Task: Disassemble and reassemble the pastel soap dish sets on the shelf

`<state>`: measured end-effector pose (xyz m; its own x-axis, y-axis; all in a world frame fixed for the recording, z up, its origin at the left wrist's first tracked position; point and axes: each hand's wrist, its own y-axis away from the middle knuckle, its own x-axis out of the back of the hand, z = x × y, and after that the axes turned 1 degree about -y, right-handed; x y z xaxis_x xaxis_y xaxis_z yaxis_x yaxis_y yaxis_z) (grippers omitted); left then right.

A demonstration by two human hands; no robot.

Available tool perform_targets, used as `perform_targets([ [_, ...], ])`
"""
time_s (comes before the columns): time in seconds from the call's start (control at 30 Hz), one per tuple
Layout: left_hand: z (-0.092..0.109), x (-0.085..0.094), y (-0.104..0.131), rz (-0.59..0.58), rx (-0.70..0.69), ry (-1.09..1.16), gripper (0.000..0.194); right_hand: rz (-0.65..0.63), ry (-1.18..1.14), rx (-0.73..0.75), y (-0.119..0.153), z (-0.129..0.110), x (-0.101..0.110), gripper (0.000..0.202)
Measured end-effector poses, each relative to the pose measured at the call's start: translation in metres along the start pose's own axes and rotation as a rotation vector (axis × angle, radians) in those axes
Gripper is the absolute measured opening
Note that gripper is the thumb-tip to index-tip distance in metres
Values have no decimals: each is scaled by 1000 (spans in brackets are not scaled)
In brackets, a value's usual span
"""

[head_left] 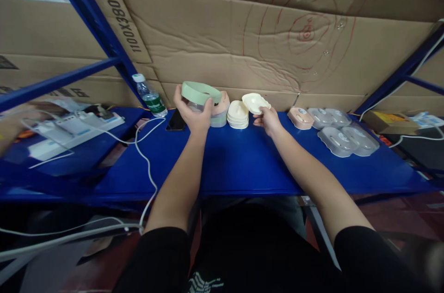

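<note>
The left hand point(197, 117) held a green oval rim point(194, 93) up at the far side of the blue table point(253, 163), thumb at its right end and fingers round its left end, its long axis running roughly left to right and sloping slightly down rightward. The right hand point(271, 119) pinched a shallow cream piece point(255, 102) between thumb and fingers at its near right edge; that piece was tilted and lay left and slightly far of the fingertips, toward the other hand. Between the hands was a stack of cream pieces point(237, 117), nearer the right hand's fingers, the raised piece just beside its upper right. Left of the stack, close to the left thumb, were peach and grey containers point(219, 119), partly hidden. A peach case point(300, 118) and clear cases point(342, 140) lay to the right. The cardboard point(208, 20) at the far side read "1100X380X62" in dark print and bore red hand-drawn rings. The bottle point(152, 99) at the left had a green label with white lettering too blurred to read with certainty; the small round labels on the cases and the pale shirt print were also illegible.
</note>
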<state>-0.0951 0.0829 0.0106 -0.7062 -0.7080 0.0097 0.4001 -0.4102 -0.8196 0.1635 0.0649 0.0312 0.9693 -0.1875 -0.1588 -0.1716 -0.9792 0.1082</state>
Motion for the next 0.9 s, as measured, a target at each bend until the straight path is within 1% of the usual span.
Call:
perform_targets([
  [0.03, 1, 0, 1, -6, -8, -18, 103, -41, -22, 6, 0, 2, -7, 19],
  [0.1, 2, 0, 2, -10, -26, -37, 102, -123, -35, 30, 0, 9, -16, 27],
  [0.17, 2, 0, 3, -8, -43, -21, 102, -175, 20, 73, 1, 19, -20, 36],
  [0.3, 1, -1, 4, -31, -37, -2, 102, -232, 214, 233, -2, 40, -18, 59],
  [0.37, 0, -1, 5, -34, -42, -10, 102, -283, 265, 298, -6, 48, -16, 71],
  [0.43, 1, -1, 5, -20, -66, -3, 102, -326, 292, 330, -10, 53, -14, 73],
  [0.5, 3, 0, 5, -5, -85, 2, 102, -336, 316, 343, -14, 56, -13, 69],
  [0.57, 6, 1, 5, -17, -86, -11, 105, -327, 350, 342, -15, 58, -13, 68],
  [0.63, 9, 2, 4, -64, -72, -8, 108, -321, 386, 337, -15, 60, -12, 73],
  [0.73, 9, 2, 2, -148, -45, 60, 111, -317, 421, 347, -12, 63, -10, 84],
  [0.8, 5, 1, 2, -154, -52, 93, 110, -302, 421, 354, -10, 64, -8, 89],
  [0.9, -4, 1, 1, -132, -134, 75, 105, -292, 411, 343, -7, 65, -7, 92],
])
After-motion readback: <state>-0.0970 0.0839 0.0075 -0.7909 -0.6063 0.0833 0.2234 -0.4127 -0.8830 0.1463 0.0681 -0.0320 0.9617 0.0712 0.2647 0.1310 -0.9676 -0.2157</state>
